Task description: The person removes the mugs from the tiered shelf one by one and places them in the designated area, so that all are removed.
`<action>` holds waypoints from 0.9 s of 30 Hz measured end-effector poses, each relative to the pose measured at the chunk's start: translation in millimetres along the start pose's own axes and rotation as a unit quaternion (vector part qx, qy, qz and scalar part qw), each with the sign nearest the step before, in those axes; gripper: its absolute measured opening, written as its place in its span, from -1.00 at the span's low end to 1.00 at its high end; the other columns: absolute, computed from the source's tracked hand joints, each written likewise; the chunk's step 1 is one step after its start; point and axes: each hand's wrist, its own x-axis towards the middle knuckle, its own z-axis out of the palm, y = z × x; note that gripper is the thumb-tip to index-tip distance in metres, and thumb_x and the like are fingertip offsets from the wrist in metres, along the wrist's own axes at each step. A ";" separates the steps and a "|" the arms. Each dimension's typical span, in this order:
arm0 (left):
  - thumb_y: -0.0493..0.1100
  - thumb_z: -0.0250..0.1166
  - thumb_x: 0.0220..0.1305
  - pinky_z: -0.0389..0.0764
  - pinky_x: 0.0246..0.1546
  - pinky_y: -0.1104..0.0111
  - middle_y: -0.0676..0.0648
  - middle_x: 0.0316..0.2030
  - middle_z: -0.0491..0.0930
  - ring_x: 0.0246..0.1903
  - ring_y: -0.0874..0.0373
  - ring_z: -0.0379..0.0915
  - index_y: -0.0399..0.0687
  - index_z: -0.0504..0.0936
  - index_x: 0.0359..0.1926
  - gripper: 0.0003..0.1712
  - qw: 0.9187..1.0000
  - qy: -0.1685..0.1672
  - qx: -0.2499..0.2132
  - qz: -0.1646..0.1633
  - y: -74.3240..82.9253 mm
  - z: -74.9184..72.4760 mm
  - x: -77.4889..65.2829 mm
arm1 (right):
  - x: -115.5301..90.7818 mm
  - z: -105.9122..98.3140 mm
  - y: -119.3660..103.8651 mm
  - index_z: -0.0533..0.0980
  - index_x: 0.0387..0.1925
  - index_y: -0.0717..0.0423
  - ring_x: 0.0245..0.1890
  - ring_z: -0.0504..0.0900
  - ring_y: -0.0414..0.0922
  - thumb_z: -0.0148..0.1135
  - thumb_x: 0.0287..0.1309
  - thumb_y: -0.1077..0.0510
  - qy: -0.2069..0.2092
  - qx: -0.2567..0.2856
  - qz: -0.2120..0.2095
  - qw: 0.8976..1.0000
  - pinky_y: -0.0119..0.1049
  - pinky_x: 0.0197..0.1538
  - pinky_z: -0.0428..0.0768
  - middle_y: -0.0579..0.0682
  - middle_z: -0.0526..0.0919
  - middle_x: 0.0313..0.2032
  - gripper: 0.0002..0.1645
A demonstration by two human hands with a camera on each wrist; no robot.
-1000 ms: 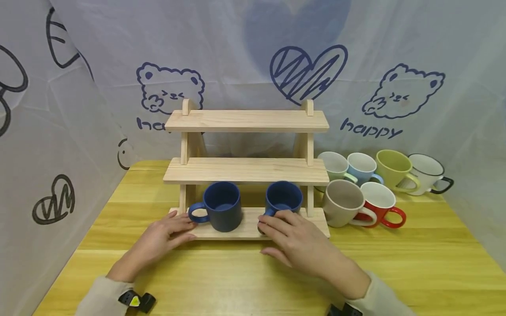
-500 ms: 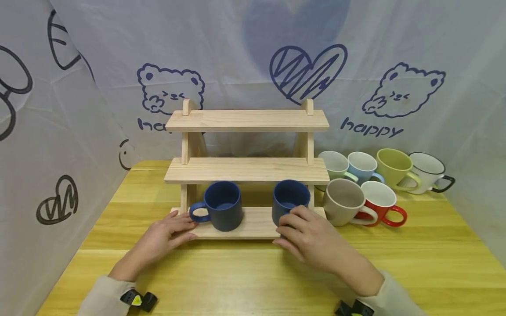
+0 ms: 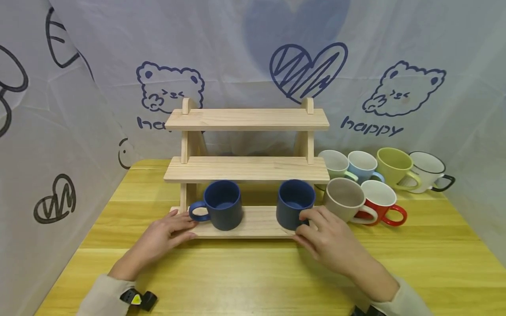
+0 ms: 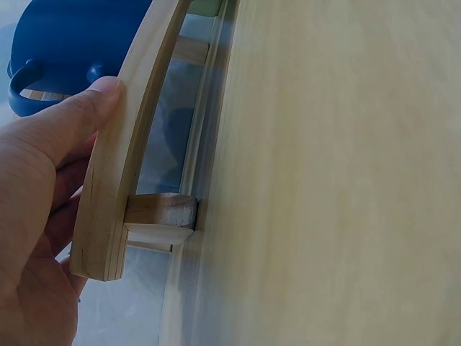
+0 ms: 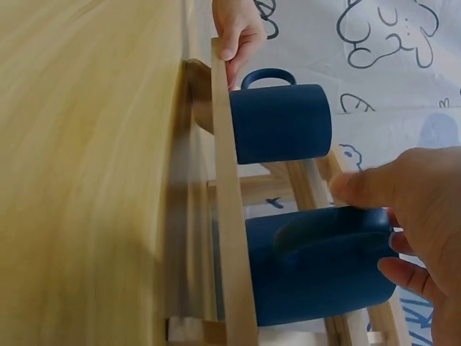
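Note:
My left hand (image 3: 162, 235) holds the left end of the bottom board of a three-tier wooden display shelf (image 3: 245, 169). In the left wrist view its thumb lies on the board's edge, with the fingers behind. Beside that hand a dark blue mug (image 3: 227, 215) stands on the bottom tier, handle pointing left. A second dark blue mug (image 3: 290, 210) stands toward that tier's right end. My right hand (image 3: 332, 239) holds it at its handle side, which faces front right. In the right wrist view, thumb and fingers are bent around this mug (image 5: 310, 288) near its rim.
Right of the shelf, a beige mug (image 3: 341, 202) and a red mug (image 3: 377, 193) stand close together on the wooden table (image 3: 237, 281). Behind them are green, blue, yellow-green (image 3: 393, 164) and black-rimmed white mugs. A printed curtain (image 3: 245, 52) hangs behind the shelf.
The right-hand blue mug has slid right along the bottom tier and turned, its handle swinging from front left to front right. My right hand has moved right with it; my left hand stays put.

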 end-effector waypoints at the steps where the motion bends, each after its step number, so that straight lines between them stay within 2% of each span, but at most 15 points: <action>1: -0.02 0.39 0.21 0.21 0.39 0.05 -0.05 0.00 0.67 0.15 -0.05 0.50 -0.10 0.74 -0.03 -0.63 1.000 0.000 0.001 0.001 0.2 -0.3 0.0 | -1.9 0.0 0.7 0.60 -0.40 0.06 -0.18 0.55 0.00 -0.04 0.47 -0.11 0.003 0.002 0.006 1.000 -0.12 -0.14 0.65 0.05 0.57 -0.19 -0.54; 7: -0.02 0.39 0.22 0.22 0.38 0.03 -0.05 0.00 0.67 0.14 -0.05 0.50 -0.10 0.74 -0.03 -0.64 1.000 0.000 -0.003 0.003 0.3 -0.7 -0.8 | -9.8 -3.7 2.5 0.50 -0.19 0.23 -0.15 0.54 0.01 -0.05 0.44 -0.17 0.003 0.008 0.060 0.998 -0.10 -0.15 0.65 0.08 0.54 -0.15 -0.49; 9: -0.03 0.40 0.20 0.21 0.38 0.02 -0.05 0.00 0.67 0.15 -0.05 0.50 -0.11 0.74 -0.03 -0.64 1.000 0.000 -0.004 0.002 -0.2 -0.4 -0.8 | -10.3 -6.2 1.9 0.47 -0.12 0.25 -0.15 0.54 -0.01 0.11 0.37 -0.16 -0.006 0.013 0.091 0.996 -0.09 -0.12 0.65 0.07 0.55 -0.16 -0.50; 12: -0.03 0.42 0.19 0.20 0.39 0.03 -0.04 0.00 0.67 0.16 -0.03 0.49 -0.10 0.74 -0.03 -0.63 1.000 0.000 -0.003 -0.002 -0.8 0.0 -0.5 | -9.0 -11.1 -0.5 0.46 -0.04 0.24 -0.17 0.56 -0.03 0.41 0.15 -0.06 -0.034 0.017 0.152 0.988 -0.08 -0.11 0.65 0.03 0.59 -0.18 -0.46; 15: -0.03 0.42 0.19 0.19 0.39 0.04 -0.04 0.02 0.66 0.17 -0.02 0.48 -0.09 0.74 -0.02 -0.63 1.000 0.000 -0.004 -0.003 -0.5 -0.2 0.2 | -7.3 -17.1 -3.2 0.51 -0.04 0.19 -0.19 0.60 -0.05 0.54 -0.04 0.07 -0.065 0.012 0.208 0.976 -0.08 -0.15 0.66 -0.01 0.65 -0.20 -0.45; 21: -0.02 0.39 0.21 0.21 0.38 0.01 -0.07 0.03 0.65 0.16 -0.06 0.49 -0.11 0.74 -0.02 -0.63 1.000 0.001 -0.005 0.004 0.9 -1.1 1.5 | -9.4 -26.9 -0.4 0.61 -0.11 0.08 -0.25 0.66 -0.11 0.46 0.09 0.04 -0.118 0.038 0.274 0.954 -0.15 -0.22 0.68 -0.13 0.68 -0.25 -0.65; 27: -0.02 0.40 0.21 0.22 0.37 0.01 -0.05 0.02 0.66 0.15 -0.04 0.50 -0.10 0.75 -0.03 -0.64 1.000 0.000 -0.004 0.002 1.1 -1.0 0.4 | -14.0 -33.1 10.6 0.60 -0.12 0.01 -0.21 0.70 -0.12 0.37 0.20 0.05 -0.154 0.135 0.302 0.931 -0.11 -0.17 0.73 -0.22 0.68 -0.25 -0.76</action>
